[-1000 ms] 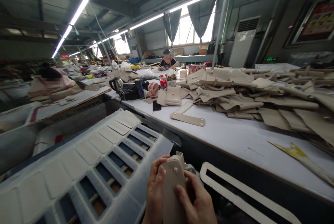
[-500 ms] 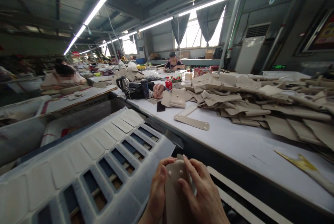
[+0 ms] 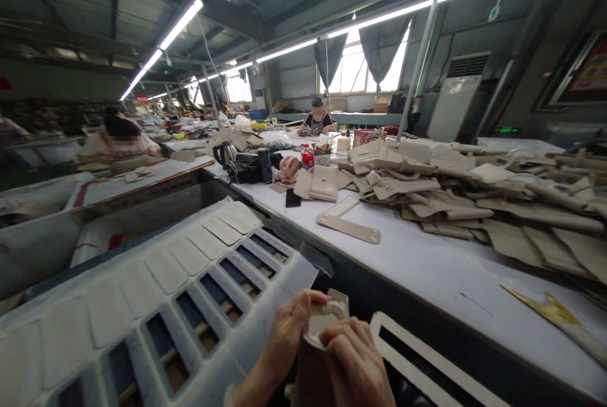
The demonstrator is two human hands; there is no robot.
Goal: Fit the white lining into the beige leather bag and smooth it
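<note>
Low in front of me, a beige leather piece [image 3: 318,326] with a rounded, rimmed end is between my hands. My left hand [image 3: 284,334] grips its left side, thumb and fingers near the upper edge. My right hand [image 3: 356,356] is closed, with bent fingers pressing on the piece's right and near edge. A small squared flap sticks up behind the rounded end. The lower part of the piece is dark and partly hidden by my right hand. On the table beyond lie two joined beige strips [image 3: 353,230] set at an angle.
A large pile of beige leather parts [image 3: 455,192] covers the table's right side. To the left stands a pale slotted plastic rack [image 3: 199,293] with flat pieces laid in a row. A phone [image 3: 293,198], a pink fan [image 3: 288,169] and a red bottle [image 3: 307,155] sit further back. Other people work beyond.
The leather piece has been tilted or turned, so its rounded rimmed end now shows instead of the flat face with two light spots. My right fingers have curled in and moved lower.
</note>
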